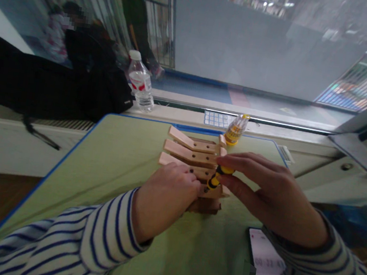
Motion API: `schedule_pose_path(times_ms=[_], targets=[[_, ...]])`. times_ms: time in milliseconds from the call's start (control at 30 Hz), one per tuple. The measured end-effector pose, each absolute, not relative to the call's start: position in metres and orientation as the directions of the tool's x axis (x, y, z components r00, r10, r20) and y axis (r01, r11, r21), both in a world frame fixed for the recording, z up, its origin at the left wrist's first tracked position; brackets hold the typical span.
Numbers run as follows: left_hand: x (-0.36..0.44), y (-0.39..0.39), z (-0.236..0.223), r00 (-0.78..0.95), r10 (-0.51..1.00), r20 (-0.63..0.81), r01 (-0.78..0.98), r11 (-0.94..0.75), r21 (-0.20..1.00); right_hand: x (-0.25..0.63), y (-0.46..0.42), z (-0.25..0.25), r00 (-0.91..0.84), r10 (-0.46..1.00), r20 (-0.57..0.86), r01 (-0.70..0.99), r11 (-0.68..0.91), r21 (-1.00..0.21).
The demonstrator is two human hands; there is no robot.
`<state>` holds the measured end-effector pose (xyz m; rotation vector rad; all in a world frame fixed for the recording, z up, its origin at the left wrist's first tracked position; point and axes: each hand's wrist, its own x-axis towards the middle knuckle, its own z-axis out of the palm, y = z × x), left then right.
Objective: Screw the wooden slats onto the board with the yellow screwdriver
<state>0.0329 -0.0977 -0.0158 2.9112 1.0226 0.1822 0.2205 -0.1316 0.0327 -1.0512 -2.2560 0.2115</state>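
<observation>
A wooden assembly (pixel 201 158) stands on the green table, with several angled slats side by side and dark screws or holes along them. My left hand (pixel 169 194) is closed around the near end of it, gripping the nearest slat; its fingertips are partly hidden. Between thumb and fingers, my right hand (pixel 264 189) pinches a short yellow-and-black screwdriver (pixel 214 180). The screwdriver is tilted, its lower end at a screw position on the nearest slat. Its tip is too small to make out.
Behind the assembly stands a small clear bottle with yellow contents (pixel 235 131). A phone (pixel 265 261) lies under my right forearm. On the sill are a water bottle (pixel 141 84), a black bag (pixel 58 85) and a gridded sheet (pixel 216 119). People show beyond the window.
</observation>
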Motion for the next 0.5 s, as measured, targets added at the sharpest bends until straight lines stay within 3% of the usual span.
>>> schedule_pose_path(times_ms=[167, 500], targets=[[0.0327, -0.0981, -0.0157, 0.779, 0.610, 0.146, 0.605, -0.792, 0.083, 0.2205, -0.1305, 0.0317, -0.484, 0.728, 0.485, 0.633, 0.674, -0.380], [0.0336, -0.0999, -0.0143, 0.768, 0.634, 0.094, 0.627, -0.773, 0.092, 0.2203, -0.1309, 0.0316, -0.480, 0.732, 0.483, 0.636, 0.670, -0.384]])
